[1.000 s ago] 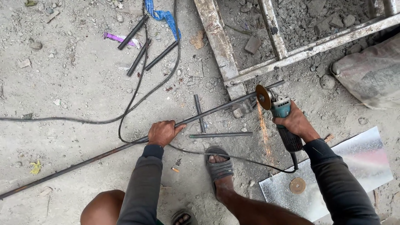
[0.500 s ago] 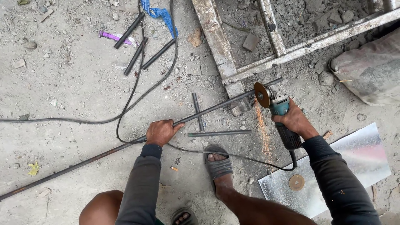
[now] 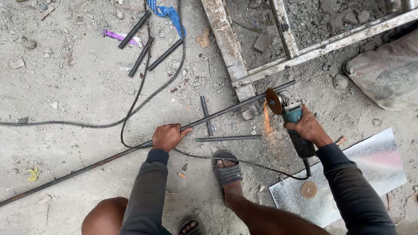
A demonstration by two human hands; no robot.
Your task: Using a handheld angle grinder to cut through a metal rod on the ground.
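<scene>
My left hand [image 3: 167,136] grips a long thin steel rod [image 3: 87,167] that lies slanting across the dusty concrete floor. My right hand [image 3: 308,127] holds a teal and black angle grinder [image 3: 292,117]. Its disc [image 3: 274,101] meets the rod near the rod's far right end, and orange sparks [image 3: 267,124] fall below it. Two short cut rod pieces [image 3: 206,115] [image 3: 228,138] lie between my hands. My sandalled foot [image 3: 227,172] rests on the floor near the grinder's black cable [image 3: 244,162].
More short rods [image 3: 139,56] lie at upper left among black cables [image 3: 143,93], a blue strap [image 3: 167,13] and a purple scrap. A metal frame [image 3: 244,69] over rubble sits at upper right beside a grey sack [image 3: 387,72]. A shiny sheet [image 3: 374,165] holds a spare disc [image 3: 309,189].
The view has shifted slightly. Both hands keep their hold and the grinder stays against the rod with sparks still falling.
</scene>
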